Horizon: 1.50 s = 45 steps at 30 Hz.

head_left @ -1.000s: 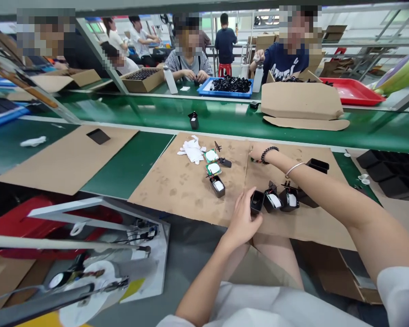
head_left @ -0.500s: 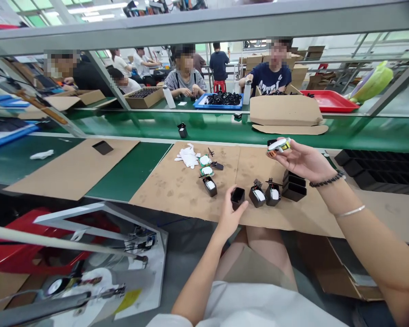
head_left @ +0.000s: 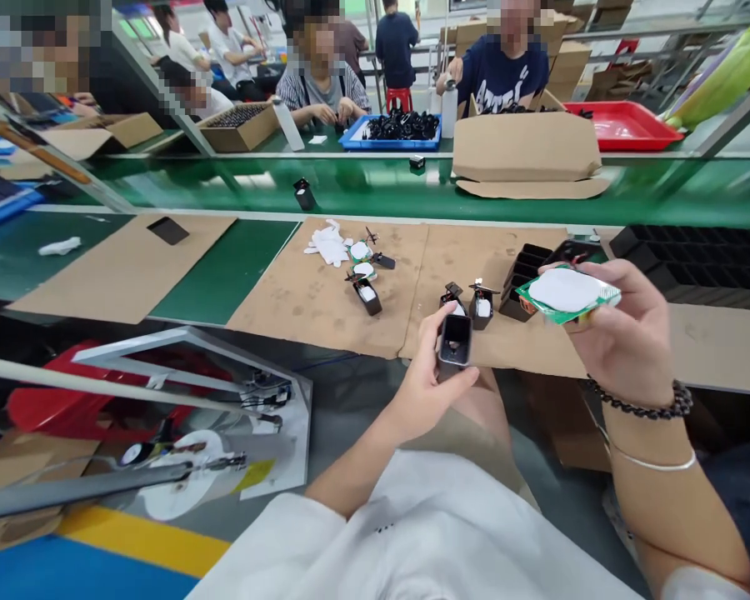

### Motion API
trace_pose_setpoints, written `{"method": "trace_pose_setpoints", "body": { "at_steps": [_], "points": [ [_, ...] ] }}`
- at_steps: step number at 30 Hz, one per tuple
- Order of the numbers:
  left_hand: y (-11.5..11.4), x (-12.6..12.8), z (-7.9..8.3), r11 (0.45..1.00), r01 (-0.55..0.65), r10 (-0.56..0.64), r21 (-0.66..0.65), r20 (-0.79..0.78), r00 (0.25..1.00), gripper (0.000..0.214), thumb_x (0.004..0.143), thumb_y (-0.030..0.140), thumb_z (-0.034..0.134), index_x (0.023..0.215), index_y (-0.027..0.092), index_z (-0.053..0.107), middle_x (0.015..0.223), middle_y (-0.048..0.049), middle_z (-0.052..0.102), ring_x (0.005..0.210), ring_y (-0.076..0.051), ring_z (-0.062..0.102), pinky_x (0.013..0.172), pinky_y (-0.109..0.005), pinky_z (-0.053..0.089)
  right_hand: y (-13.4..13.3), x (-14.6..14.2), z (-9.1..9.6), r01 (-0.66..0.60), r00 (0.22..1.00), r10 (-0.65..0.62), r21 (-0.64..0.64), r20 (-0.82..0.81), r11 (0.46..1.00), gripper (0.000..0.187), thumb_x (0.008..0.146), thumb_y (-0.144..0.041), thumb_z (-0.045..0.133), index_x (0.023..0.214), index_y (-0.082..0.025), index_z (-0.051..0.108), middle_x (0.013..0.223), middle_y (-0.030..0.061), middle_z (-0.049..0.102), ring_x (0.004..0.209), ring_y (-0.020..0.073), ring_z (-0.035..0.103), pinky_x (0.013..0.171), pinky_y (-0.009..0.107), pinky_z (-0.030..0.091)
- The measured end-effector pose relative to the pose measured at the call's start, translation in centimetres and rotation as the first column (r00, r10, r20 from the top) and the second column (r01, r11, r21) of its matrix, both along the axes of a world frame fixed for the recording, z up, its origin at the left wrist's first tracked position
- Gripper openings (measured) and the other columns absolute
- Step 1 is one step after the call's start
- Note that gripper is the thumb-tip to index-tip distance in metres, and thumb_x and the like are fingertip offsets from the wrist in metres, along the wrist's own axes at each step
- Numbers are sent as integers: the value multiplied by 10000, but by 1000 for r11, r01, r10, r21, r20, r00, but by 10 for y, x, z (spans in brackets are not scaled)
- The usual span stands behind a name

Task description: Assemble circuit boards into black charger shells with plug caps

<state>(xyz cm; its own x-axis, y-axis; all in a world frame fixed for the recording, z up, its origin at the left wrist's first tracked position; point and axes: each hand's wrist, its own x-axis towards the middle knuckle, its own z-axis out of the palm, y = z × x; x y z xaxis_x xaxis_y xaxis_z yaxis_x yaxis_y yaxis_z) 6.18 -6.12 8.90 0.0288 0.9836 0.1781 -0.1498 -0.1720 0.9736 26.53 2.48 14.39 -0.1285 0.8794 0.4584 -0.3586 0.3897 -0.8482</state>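
My left hand (head_left: 426, 379) is wrapped round a small black plastic case (head_left: 455, 343), its open end facing up toward me. In my right hand (head_left: 628, 325) is a green circuit board (head_left: 566, 293) with a white pad on top, held by its edge; a dark part on wires shows behind it. The board is to the right of the case and apart from it. Just beyond my left hand stand two black cases with boards inside, one partly hidden (head_left: 453, 298) and one in fuller view (head_left: 481, 308). Several black cases (head_left: 525, 271) stand in a row near the board.
On the cardboard sheet (head_left: 275, 292) lie a white glove (head_left: 330, 243), loose circuit boards (head_left: 362, 270) and a filled case (head_left: 367, 296). Many black cases (head_left: 693, 258) stand at the right. Beyond runs a green conveyor belt (head_left: 225, 179), with co-workers seated across it.
My right hand has brought the board nearer and turned its white pad into view. My left hand has lifted the case off the cardboard toward me. The view has tilted down.
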Motion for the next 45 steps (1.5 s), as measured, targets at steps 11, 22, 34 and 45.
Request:
{"method": "trace_pose_setpoints", "body": {
  "at_steps": [11,22,34,45],
  "points": [
    [3,-1,16,885,-99,235,455,-252,939,728,753,85,670,1433,266,481,1381,-86,508,1346,-251,496,1159,-398,438,-45,-30,-14,67,961,-207,570,185,819,646,663,-35,827,1228,-324,703,1222,48,752,1107,282,743,949,467,647],
    [1,-5,23,847,-44,249,530,-321,914,635,841,197,605,1457,253,461,1383,-102,516,1313,-265,510,1155,-428,440,-54,-24,-32,-10,907,-170,423,386,906,389,735,-213,832,1076,-356,714,1319,34,714,1196,281,708,1061,453,606],
    [2,-5,22,863,0,192,505,-329,925,698,794,156,578,1469,260,436,1434,-96,508,1367,-295,488,1171,-459,438,-54,-14,-3,-73,832,-34,170,554,983,277,735,-238,836,934,-407,742,1187,-54,751,1154,301,727,1062,456,617],
    [3,-7,20,860,-10,192,510,-306,932,685,766,139,567,1434,253,464,1416,-91,522,1364,-294,487,1174,-470,436,-48,-22,-27,-53,847,-142,347,512,936,384,727,-254,807,1069,-407,722,1227,-20,737,1210,294,697,1049,456,619]
  ]
}}
